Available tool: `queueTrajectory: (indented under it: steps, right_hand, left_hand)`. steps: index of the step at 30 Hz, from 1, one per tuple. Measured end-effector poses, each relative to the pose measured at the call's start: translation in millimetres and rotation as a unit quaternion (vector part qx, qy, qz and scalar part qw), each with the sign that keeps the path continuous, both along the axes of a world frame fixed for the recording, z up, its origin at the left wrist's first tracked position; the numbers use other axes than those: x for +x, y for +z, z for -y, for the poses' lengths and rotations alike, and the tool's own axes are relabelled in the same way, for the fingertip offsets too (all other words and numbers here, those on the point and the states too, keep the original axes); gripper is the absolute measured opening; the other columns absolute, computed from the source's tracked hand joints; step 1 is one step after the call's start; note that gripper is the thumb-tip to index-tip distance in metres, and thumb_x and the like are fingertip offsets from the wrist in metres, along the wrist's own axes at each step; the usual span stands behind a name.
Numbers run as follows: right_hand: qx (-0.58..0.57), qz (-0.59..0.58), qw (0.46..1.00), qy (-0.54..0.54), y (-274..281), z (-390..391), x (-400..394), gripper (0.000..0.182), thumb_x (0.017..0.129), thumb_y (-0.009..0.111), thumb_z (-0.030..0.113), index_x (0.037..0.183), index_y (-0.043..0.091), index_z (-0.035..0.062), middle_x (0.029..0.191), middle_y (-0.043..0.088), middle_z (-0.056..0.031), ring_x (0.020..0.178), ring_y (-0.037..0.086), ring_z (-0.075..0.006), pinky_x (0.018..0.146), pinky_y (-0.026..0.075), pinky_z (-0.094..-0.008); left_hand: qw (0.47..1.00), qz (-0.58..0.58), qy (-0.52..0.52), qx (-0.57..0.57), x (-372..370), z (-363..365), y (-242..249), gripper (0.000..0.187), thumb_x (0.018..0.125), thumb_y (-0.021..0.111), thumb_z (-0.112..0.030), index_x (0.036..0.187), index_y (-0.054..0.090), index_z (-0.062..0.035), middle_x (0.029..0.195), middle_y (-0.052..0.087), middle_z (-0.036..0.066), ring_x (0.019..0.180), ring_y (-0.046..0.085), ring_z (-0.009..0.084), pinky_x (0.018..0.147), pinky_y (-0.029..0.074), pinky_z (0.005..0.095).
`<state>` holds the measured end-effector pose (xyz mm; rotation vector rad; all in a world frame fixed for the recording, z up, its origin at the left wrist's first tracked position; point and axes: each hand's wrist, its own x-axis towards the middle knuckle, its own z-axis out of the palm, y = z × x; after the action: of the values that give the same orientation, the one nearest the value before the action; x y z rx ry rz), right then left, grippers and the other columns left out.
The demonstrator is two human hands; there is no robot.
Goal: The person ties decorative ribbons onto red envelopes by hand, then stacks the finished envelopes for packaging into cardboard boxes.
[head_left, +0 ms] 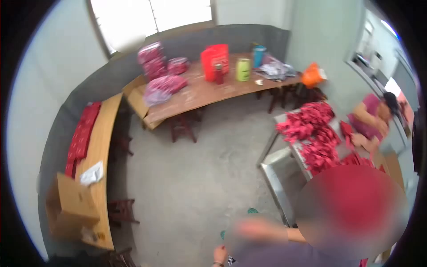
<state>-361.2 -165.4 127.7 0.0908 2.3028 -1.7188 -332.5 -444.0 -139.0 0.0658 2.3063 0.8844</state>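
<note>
At the bottom edge, my left hand [220,254] shows small, with a band at the wrist. Its fingers look curled in; what they hold, if anything, is too small to tell. A black-and-white patterned item [231,260] lies beside it. My right hand [258,229] is smeared by blur in front of my grey-purple clothing [284,254], so its fingers cannot be read. Green footwear [252,210] shows just above it. To the right, a large blurred patch hides part of the metal table [280,118] bearing piles of red fabric pieces [318,129].
Another person [371,115] sits behind the red pieces, hands near them. A brown table [240,89] by the window bears wrapped bundles, a red bag and bottles. The left table [100,147] holds red packs and a cardboard box [71,207]. Stools [182,129] stand underneath.
</note>
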Motion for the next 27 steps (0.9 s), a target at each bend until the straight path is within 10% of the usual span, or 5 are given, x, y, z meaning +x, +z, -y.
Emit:
queueTrajectory:
  steps: [8, 17, 27]
  right_hand:
    - [0.065, -0.047, 0.993, -0.087, 25.4, -35.3, 0.7, 0.033, 0.096, 0.050, 0.028, 0.121, 0.061, 0.0083, 0.106, 0.068, -0.0160, 0.097, 0.064, -0.0339, 0.085, 0.049, -0.0416]
    - [0.089, -0.051, 0.938, -0.331, 22.7, -113.4, 20.6, 0.031, 0.096, 0.054, 0.024, 0.119, 0.061, 0.0059, 0.105, 0.069, -0.0136, 0.097, 0.066, -0.0298, 0.084, 0.052, -0.0374]
    - [0.060, 0.010, 0.724, -0.688, 4.1, -57.9, 88.0, 0.029, 0.094, 0.055, 0.022, 0.115, 0.062, 0.0045, 0.101, 0.069, -0.0153, 0.091, 0.067, -0.0307, 0.078, 0.052, -0.0365]
  left_hand:
    - [0.976, -0.099, 0.131, 0.143, -172.5, -27.6, 12.1, 0.022, 0.082, 0.057, -0.005, 0.102, 0.065, 0.0017, 0.081, 0.064, 0.006, 0.068, 0.057, 0.0139, 0.063, 0.050, 0.0282]
    - [0.961, 0.072, -0.176, 0.200, -202.5, -215.9, 84.5, 0.022, 0.088, 0.060, -0.009, 0.106, 0.064, 0.0031, 0.088, 0.065, 0.007, 0.074, 0.059, 0.0121, 0.068, 0.050, 0.0270]
    - [0.861, 0.123, -0.457, 0.187, -224.5, -313.0, 115.7, 0.020, 0.089, 0.061, -0.006, 0.107, 0.064, 0.0034, 0.089, 0.067, 0.006, 0.076, 0.058, 0.0106, 0.070, 0.050, 0.0252]
